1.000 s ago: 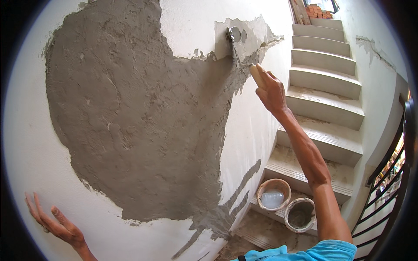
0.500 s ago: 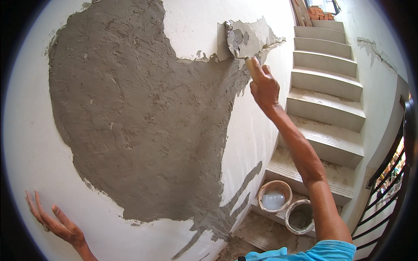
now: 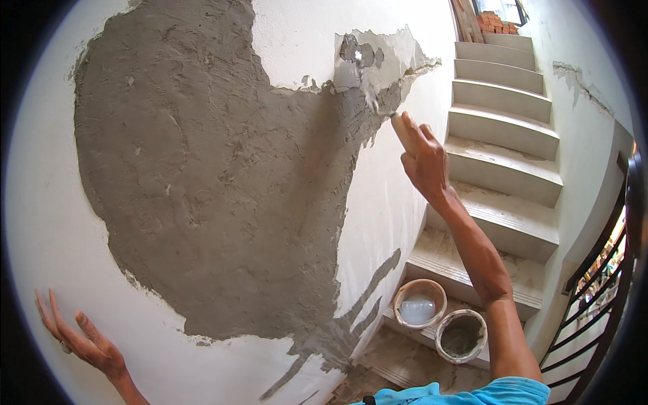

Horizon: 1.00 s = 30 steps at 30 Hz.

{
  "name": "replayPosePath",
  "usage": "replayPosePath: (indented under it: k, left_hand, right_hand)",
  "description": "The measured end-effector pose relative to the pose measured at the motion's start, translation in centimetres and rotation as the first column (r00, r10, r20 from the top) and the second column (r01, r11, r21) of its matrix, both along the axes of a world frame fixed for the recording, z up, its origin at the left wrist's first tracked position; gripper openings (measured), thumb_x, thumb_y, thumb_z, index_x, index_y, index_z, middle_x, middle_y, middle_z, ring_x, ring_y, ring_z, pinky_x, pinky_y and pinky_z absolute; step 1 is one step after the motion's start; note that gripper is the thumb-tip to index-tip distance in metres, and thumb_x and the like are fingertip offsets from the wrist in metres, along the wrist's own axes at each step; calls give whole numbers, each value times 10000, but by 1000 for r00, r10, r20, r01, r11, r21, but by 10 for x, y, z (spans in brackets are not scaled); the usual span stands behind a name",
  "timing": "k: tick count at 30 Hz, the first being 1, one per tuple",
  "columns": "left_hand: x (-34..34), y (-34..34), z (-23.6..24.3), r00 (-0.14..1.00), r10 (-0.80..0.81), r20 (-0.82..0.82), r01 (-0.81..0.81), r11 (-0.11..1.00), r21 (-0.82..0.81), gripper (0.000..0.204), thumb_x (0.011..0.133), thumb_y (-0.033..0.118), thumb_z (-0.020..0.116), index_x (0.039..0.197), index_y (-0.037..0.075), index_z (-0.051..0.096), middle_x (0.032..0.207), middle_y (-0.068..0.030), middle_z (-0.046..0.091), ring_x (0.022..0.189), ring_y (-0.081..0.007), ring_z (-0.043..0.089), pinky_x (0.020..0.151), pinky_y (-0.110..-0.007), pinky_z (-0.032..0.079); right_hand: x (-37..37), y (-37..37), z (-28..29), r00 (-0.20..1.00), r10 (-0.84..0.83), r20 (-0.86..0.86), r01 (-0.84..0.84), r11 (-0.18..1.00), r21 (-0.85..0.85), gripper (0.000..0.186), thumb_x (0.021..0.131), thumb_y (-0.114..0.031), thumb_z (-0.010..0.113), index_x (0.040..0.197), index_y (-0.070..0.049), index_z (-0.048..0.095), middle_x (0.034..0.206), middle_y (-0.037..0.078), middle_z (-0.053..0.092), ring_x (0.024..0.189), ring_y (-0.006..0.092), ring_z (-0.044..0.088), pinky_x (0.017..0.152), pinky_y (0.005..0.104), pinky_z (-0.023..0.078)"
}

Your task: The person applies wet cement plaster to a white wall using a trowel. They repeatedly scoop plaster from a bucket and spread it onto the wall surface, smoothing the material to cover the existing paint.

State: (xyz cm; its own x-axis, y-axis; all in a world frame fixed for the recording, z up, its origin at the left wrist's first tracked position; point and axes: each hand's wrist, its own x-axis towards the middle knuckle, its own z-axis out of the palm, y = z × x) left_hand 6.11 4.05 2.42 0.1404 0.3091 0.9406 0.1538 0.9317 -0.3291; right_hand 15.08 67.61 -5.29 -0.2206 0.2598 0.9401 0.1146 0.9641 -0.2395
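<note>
My right hand (image 3: 426,162) is closed around the pale handle of a trowel (image 3: 369,93). The trowel's blade, seen nearly edge-on, is at the upper right of the grey mortar patch (image 3: 216,175), by a lighter bare area (image 3: 393,62) with dark blobs of mortar on it. Whether the blade touches the wall, I cannot tell. The patch is rough and covers much of the white wall (image 3: 297,34). At the lower left, my left hand (image 3: 86,345) rests against the white wall with its fingers spread, holding nothing.
A staircase (image 3: 503,162) rises on the right. On a lower step stand a tub (image 3: 439,297) with cloudy liquid and a bucket (image 3: 441,343) with grey residue. A dark railing (image 3: 586,331) borders the right side. Bricks (image 3: 497,24) and boards (image 3: 466,20) are at the top.
My right hand has moved down and slightly right with the trowel, and its blade has turned from broad to nearly edge-on. My left hand stays against the wall.
</note>
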Motion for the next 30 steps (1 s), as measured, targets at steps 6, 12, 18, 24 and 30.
replayPosePath:
  k: [6, 12, 18, 24, 30]
  left_hand:
    - [-2, 2, 0, 1000, 5, -14, -5, 1000, 8, 523, 1111, 394, 340, 1500, 64, 456, 1604, -179, 369, 1525, -337, 280, 1266, -544, 203]
    - [-3, 1, -1, 1000, 18, -19, -18, 1000, -5, 527, 1112, 398, 328, 1494, 60, 460, 1600, -181, 374, 1523, -337, 284, 1269, -545, 201]
    - [-3, -1, 0, 999, 30, -29, -31, 999, -10, 530, 1113, 394, 329, 1496, 50, 458, 1601, -184, 372, 1522, -339, 285, 1266, -538, 204]
    - [-2, 2, -1, 1000, 10, -16, -10, 1000, 15, 524, 1113, 389, 334, 1488, 49, 468, 1599, -185, 376, 1521, -336, 290, 1262, -529, 215]
    - [-2, 4, 3, 1000, 2, -28, -3, 1000, -11, 523, 1111, 391, 338, 1483, 50, 475, 1595, -187, 383, 1514, -341, 304, 1257, -530, 228]
  right_hand:
    - [-29, 11, 29, 993, -82, -82, 85, 996, 34, 744, 744, 51, 602, 1471, -87, 518, 1020, 190, 621, 840, 385, 699, 733, 474, 590]
    - [-29, -11, -7, 999, -32, -31, 34, 995, 92, 781, 727, 91, 580, 1479, -111, 518, 971, 151, 584, 813, 347, 693, 696, 456, 594]
    - [-10, -2, -7, 991, 78, -107, -74, 996, 39, 795, 710, 51, 611, 1485, -98, 519, 1032, 187, 633, 833, 369, 695, 717, 450, 585]
    - [-39, 4, 34, 991, -40, -130, 41, 999, 6, 773, 742, 50, 618, 1492, -86, 494, 1052, 180, 625, 838, 354, 695, 728, 453, 593]
    - [-58, -8, 22, 983, -120, -137, 136, 984, 112, 737, 762, 71, 612, 1473, -91, 509, 971, 145, 583, 811, 323, 690, 683, 432, 599]
